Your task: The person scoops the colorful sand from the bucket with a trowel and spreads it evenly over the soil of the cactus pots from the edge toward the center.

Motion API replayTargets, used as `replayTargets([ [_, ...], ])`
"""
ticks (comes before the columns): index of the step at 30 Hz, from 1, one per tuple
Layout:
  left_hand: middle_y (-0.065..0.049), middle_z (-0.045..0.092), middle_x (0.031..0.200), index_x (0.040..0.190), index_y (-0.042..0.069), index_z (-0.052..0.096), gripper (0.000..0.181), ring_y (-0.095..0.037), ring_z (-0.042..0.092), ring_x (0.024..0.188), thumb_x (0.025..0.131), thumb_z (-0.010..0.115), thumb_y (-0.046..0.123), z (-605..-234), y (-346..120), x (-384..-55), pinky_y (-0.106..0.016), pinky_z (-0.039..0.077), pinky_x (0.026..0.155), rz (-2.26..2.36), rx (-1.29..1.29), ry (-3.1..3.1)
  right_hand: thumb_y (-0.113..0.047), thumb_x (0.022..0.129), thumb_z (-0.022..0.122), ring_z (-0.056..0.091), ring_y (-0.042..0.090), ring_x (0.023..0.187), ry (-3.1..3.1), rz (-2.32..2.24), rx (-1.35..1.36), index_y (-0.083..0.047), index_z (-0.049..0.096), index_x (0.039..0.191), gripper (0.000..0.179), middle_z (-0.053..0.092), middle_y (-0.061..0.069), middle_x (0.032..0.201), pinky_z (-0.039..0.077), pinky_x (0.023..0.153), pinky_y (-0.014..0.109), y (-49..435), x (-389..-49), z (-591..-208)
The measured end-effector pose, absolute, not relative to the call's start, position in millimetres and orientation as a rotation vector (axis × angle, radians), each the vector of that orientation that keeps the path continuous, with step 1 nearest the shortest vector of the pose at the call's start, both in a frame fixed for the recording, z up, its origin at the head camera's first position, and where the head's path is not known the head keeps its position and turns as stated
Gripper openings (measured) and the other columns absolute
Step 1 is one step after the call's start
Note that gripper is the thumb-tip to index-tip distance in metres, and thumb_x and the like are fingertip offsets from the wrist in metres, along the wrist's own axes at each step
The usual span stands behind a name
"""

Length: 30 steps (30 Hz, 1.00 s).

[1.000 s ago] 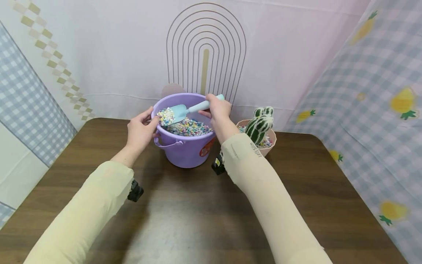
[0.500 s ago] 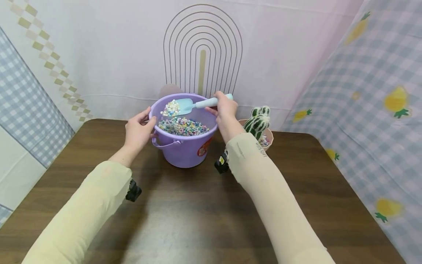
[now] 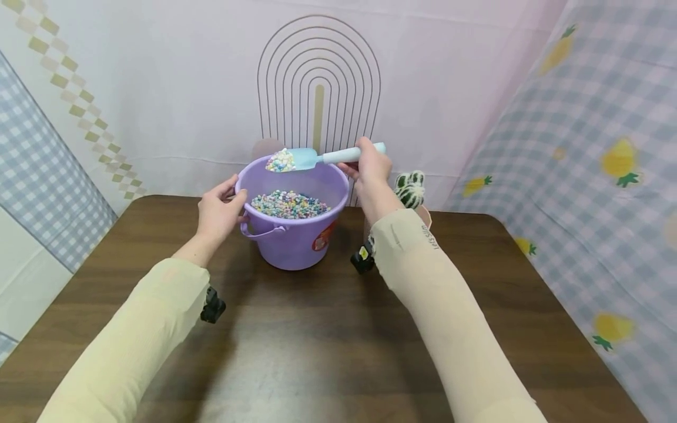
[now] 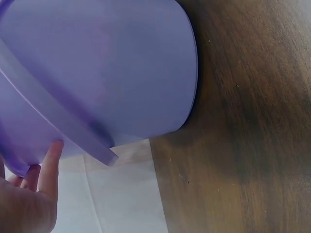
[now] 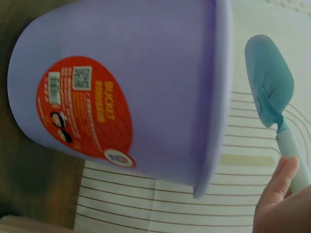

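Observation:
A purple bucket (image 3: 293, 244) stands on the table, partly filled with small multicoloured pebbles (image 3: 290, 204). At its left rim, my left hand (image 3: 218, 210) grips the edge, thumb on the inside and fingers outside; the left wrist view shows those fingers (image 4: 50, 170) against the wall near the bucket's handle (image 4: 53, 104). My right hand (image 3: 372, 167) holds a light blue hand shovel (image 3: 304, 158) by its pale grip, above the bucket's back rim. Pebbles are heaped on the blade. In the right wrist view the shovel's underside shows, apart from the bucket.
Behind my right forearm, a potted cactus (image 3: 410, 191) is partly hidden on the right. A patterned white cloth (image 3: 201, 88) hangs behind the brown wooden table (image 3: 296, 346). Checked cloth (image 3: 576, 194) borders the right side.
The loaded shovel has risen from inside the bucket and moved to the right, up over the back rim. My left hand has stayed on the bucket's rim.

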<state>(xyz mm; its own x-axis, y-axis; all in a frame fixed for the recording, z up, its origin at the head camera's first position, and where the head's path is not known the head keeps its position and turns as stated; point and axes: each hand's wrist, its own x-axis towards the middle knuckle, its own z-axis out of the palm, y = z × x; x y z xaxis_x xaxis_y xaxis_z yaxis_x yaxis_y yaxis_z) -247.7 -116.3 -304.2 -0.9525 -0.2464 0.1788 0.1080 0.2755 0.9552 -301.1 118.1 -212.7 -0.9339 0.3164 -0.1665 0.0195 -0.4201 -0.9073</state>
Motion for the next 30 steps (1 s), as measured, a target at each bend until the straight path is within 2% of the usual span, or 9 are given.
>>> replayTargets([
  [1,-0.015,0.05,0.137,0.142,0.011,0.039,0.053,-0.019,0.067,0.091,0.091,0.052,0.02,-304.0,-116.4,-249.0,-0.026,0.058,0.065,-1.725,0.128,-2.264,-0.011,0.084,0.057,0.062,0.018,0.061,-1.57,2.463,-0.472,-0.006,0.055,0.089,0.008,0.063,0.013,0.082,0.058,0.057,0.023,120.3,-300.9,-210.4],
  [5,-0.015,0.052,0.135,0.141,0.009,0.041,0.052,-0.015,0.067,0.091,0.091,0.053,0.019,-302.1,-117.3,-253.4,-0.029,0.058,0.072,-1.63,0.119,-2.322,-0.01,0.085,0.057,0.061,0.017,0.063,-1.537,2.471,-0.476,-0.006,0.057,0.088,0.005,0.063,0.011,0.079,0.058,0.058,0.022,132.7,-301.2,-200.0],
  [8,-0.014,0.055,0.132,0.137,0.009,0.047,0.05,-0.027,0.06,0.113,0.09,0.056,0.025,-298.7,-116.5,-254.1,-0.035,0.054,0.088,-1.467,0.136,-2.348,-0.009,0.085,0.057,0.061,0.018,0.065,-1.519,2.471,-0.482,-0.006,0.057,0.087,0.004,0.063,0.011,0.081,0.057,0.058,0.022,145.4,-301.7,-191.5],
  [11,-0.009,0.056,0.133,0.134,0.011,0.052,0.05,-0.027,0.055,0.119,0.089,0.059,0.033,-290.8,-112.3,-252.4,-0.038,0.046,0.1,-1.34,0.166,-2.31,-0.009,0.085,0.056,0.06,0.018,0.067,-1.496,2.476,-0.494,-0.006,0.056,0.086,0.003,0.063,0.011,0.082,0.057,0.058,0.021,161.0,-300.7,-182.2],
  [14,-0.006,0.055,0.134,0.133,0.014,0.053,0.052,-0.025,0.052,0.123,0.087,0.062,0.036,-277.6,-102.8,-249.4,-0.038,0.045,0.102,-1.358,0.148,-2.213,-0.009,0.086,0.056,0.059,0.018,0.067,-1.474,2.475,-0.51,-0.006,0.055,0.085,0.003,0.062,0.011,0.082,0.057,0.056,0.02,179.4,-298.3,-173.1],
  [21,-0.006,0.057,0.133,0.133,0.016,0.052,0.051,-0.02,0.054,0.12,0.087,0.066,0.031,-249.4,-64.6,-245.2,-0.027,0.047,0.1,-1.528,-0.033,-2.1,-0.009,0.087,0.055,0.055,0.017,0.058,-1.354,2.486,-0.52,-0.007,0.049,0.084,0.007,0.056,0.011,0.081,0.054,0.048,0.021,225.6,-293.9,-159.1],
  [30,-0.003,0.056,0.135,0.134,0.019,0.052,0.053,-0.02,0.056,0.119,0.085,0.067,0.033,-246.1,-14.4,-248.8,-0.032,0.048,0.098,-1.598,-0.2,-2.21,-0.012,0.086,0.058,0.057,0.019,0.06,-1.269,2.488,-0.53,-0.008,0.048,0.089,0.011,0.055,0.011,0.086,0.055,0.047,0.025,279.0,-284.9,-159.8],
])
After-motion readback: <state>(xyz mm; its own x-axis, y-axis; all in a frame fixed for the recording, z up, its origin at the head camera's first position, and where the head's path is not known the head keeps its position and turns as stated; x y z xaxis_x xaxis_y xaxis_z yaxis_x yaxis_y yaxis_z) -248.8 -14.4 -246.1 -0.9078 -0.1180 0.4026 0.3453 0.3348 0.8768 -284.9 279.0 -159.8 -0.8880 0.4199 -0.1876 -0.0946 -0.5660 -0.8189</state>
